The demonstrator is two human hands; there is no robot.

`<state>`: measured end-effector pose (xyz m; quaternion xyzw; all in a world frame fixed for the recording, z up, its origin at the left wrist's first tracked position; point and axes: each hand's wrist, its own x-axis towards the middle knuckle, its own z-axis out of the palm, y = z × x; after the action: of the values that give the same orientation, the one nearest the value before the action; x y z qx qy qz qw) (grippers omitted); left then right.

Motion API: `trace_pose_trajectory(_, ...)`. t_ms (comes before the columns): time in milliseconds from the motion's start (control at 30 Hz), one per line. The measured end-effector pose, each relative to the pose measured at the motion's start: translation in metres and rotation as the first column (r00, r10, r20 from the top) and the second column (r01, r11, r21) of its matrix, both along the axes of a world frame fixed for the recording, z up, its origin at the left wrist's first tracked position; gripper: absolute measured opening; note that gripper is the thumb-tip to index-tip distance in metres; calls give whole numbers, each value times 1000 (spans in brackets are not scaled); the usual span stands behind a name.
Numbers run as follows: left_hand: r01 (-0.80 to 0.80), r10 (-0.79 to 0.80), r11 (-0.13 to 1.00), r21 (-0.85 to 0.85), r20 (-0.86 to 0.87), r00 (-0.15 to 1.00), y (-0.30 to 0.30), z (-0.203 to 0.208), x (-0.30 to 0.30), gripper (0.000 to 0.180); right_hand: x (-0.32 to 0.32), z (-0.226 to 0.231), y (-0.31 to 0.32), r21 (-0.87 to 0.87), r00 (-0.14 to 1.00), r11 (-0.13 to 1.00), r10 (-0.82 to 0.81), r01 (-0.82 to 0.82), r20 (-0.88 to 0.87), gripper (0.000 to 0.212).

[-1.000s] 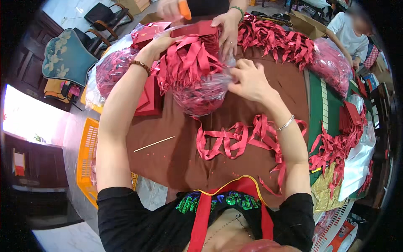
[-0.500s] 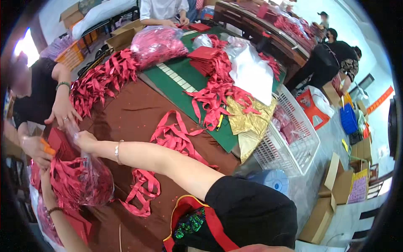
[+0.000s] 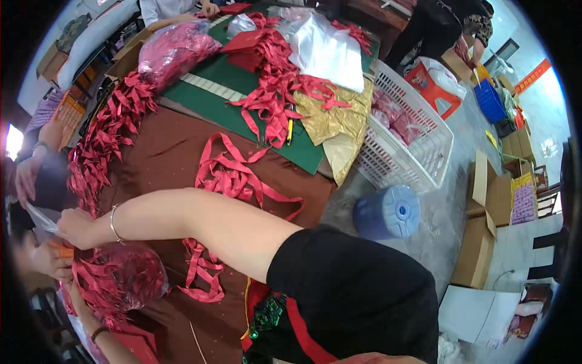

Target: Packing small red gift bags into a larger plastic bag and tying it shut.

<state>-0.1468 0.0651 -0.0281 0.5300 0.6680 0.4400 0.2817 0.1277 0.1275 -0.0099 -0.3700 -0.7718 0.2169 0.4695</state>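
At the left edge of the table sits a clear plastic bag [image 3: 144, 270] with red ribbons [image 3: 100, 276] in and beside it. My right hand [image 3: 77, 228], a silver bangle at its wrist, is closed on the bag's upper edge. My left hand [image 3: 70, 286] comes up from the lower edge beside the ribbons; its fingers are hidden. A co-worker's hand [image 3: 50, 262] with an orange-handled tool [image 3: 62, 249] is right beside it. That person's other hand [image 3: 25, 179], blurred, is at the bag's pale plastic mouth [image 3: 41, 217].
Loose red ribbons [image 3: 233, 176] lie on the brown cloth [image 3: 170, 145]. Farther off are a full plastic bag [image 3: 176, 51], white plastic sheets [image 3: 327, 51] and gold sheeting [image 3: 333, 118]. A white crate [image 3: 400, 161] and a blue water bottle [image 3: 388, 212] stand on the right.
The view has swung, so the table lies farther left and up. My right hand has drawn the plastic edge toward me, and the co-worker's upper hand has moved outward with the plastic stretched between.
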Motion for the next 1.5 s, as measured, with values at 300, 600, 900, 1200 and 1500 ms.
trace_pose_trajectory(300,13,-14,1000,-10,-50,999,13,14,5,28,51,34,-15,-104,894,968,250,-228,371,29)
trace_pose_trajectory(600,21,-19,999,26,-99,995,-23,29,42,26,109,74,-56,-4,673,911,307,-412,672,33)
trace_pose_trajectory(900,-17,17,1000,27,-6,1000,-18,32,89,25,111,74,-36,-249,799,804,583,-540,148,30)
trace_pose_trajectory(1200,-45,63,992,121,-147,987,-16,31,84,31,36,32,3,-2,741,822,514,-569,433,55)
trace_pose_trajectory(1500,-39,41,976,213,-5,999,-27,25,85,28,-1,53,-20,-399,581,556,811,-729,68,44)
